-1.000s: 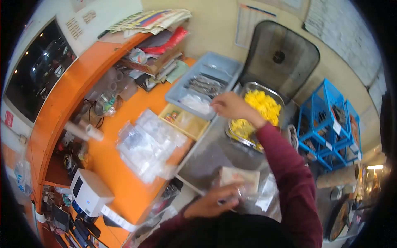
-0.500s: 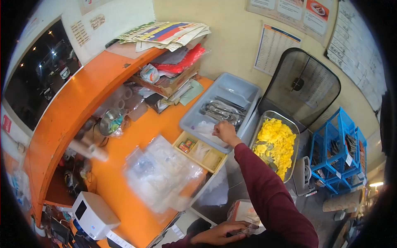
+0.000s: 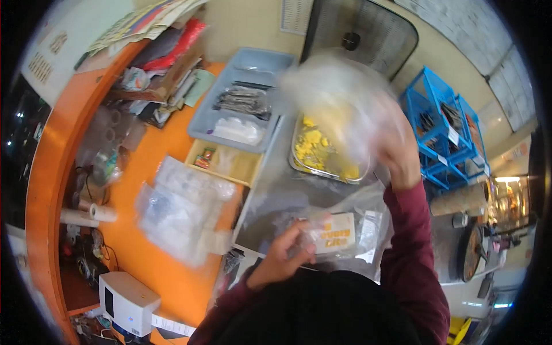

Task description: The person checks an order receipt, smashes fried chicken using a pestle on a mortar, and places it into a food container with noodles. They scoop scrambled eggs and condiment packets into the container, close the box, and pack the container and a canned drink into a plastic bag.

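My right hand (image 3: 397, 144) is raised over the metal tray (image 3: 322, 171) of yellow food (image 3: 313, 149), closed on a whitish translucent plastic bag (image 3: 333, 92) that is smeared by motion. Lower down, my left hand (image 3: 284, 253) pinches the left edge of a clear bag (image 3: 368, 201). Inside or beneath that clear plastic lie a box with orange lettering (image 3: 336, 233) and a white printed slip (image 3: 368, 233). The blue-grey bin (image 3: 198, 118) holds wrapped dark cutlery (image 3: 244, 100) and white plastic pieces (image 3: 236, 131).
A yellow divided box (image 3: 247, 172) adjoins the bin. Clear bags (image 3: 184, 213) lie on the orange counter (image 3: 123, 230), near a white printer (image 3: 126, 302). Blue baskets (image 3: 443, 132) stand at the right, and a dark mesh panel (image 3: 379, 34) leans behind the tray.
My right hand has left the bin and moved right, and now holds the whitish bag. The clear bag by my left hand is spread more widely, and the camera view has shifted.
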Demonstrator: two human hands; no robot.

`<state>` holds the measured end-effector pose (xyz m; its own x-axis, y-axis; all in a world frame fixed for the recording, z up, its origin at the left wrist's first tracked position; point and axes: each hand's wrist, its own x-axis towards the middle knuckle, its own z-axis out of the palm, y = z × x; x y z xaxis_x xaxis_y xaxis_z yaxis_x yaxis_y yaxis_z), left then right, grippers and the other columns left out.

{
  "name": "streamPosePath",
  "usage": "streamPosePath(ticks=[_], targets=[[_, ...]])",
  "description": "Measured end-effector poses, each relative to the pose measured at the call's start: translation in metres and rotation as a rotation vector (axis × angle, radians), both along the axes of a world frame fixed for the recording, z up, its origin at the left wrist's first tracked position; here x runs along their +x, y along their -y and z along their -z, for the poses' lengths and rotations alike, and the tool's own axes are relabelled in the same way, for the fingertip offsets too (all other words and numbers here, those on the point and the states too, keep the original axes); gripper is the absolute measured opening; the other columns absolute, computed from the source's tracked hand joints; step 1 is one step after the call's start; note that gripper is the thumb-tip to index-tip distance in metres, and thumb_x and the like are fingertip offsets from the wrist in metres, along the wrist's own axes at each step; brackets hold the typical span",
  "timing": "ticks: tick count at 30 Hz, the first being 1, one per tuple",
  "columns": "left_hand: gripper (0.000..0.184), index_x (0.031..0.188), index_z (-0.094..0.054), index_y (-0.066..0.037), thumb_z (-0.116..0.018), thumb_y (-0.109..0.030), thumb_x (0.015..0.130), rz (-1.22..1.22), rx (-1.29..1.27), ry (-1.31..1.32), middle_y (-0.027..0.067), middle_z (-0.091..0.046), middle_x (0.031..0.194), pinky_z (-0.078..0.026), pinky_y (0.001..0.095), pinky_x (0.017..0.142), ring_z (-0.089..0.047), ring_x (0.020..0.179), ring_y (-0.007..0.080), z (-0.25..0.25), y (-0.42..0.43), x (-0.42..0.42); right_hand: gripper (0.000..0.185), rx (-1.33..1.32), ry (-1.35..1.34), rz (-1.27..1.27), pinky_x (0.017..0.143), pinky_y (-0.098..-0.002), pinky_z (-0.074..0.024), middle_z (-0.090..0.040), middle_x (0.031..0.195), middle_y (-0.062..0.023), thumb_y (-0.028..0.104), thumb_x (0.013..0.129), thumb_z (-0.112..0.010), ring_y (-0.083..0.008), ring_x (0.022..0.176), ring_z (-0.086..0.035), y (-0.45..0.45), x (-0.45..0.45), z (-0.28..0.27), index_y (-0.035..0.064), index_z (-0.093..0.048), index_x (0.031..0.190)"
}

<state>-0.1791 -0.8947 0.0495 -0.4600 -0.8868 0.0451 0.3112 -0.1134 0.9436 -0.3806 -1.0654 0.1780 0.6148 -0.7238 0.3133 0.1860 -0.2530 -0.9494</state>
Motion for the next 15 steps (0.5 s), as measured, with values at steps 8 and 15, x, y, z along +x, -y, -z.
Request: streamPosePath(ticks=[8,15], targets=[[0.06,0.146,-0.032,0.003,-0.053,-0.022,0.096,-0.097,-0.146,-0.199,0.0166,-0.033,0.154,-0.049,0.0284,0.074,-0.057,0.075,0.0131,0.007,-0.007,-0.028,0.037,-0.213,-1.204,0.259,0.08,-0.0455,-0.0522,-0.068,0.103,-0.0229,0.026,0.096,-0.04,-0.0366,0.096,-0.066,-0.093,-0.051,0.214,0.0017,-0.068,0.097],[0.046,0.135,-0.048,0.002,-0.061,-0.004,0.091,-0.269,-0.369,0.254,0.0154,-0.059,0.129,-0.05,0.0358,0.084,-0.064,0.095,0.0188,0.006,-0.036,-0.048,0.035,-0.155,-1.686,-0.017,0.087,-0.0613,-0.044,-0.067,0.108,-0.0233,0.031,0.093,-0.048,-0.0393,0.104,-0.063,-0.099,-0.066,0.171,0.0057,-0.063,0.11]])
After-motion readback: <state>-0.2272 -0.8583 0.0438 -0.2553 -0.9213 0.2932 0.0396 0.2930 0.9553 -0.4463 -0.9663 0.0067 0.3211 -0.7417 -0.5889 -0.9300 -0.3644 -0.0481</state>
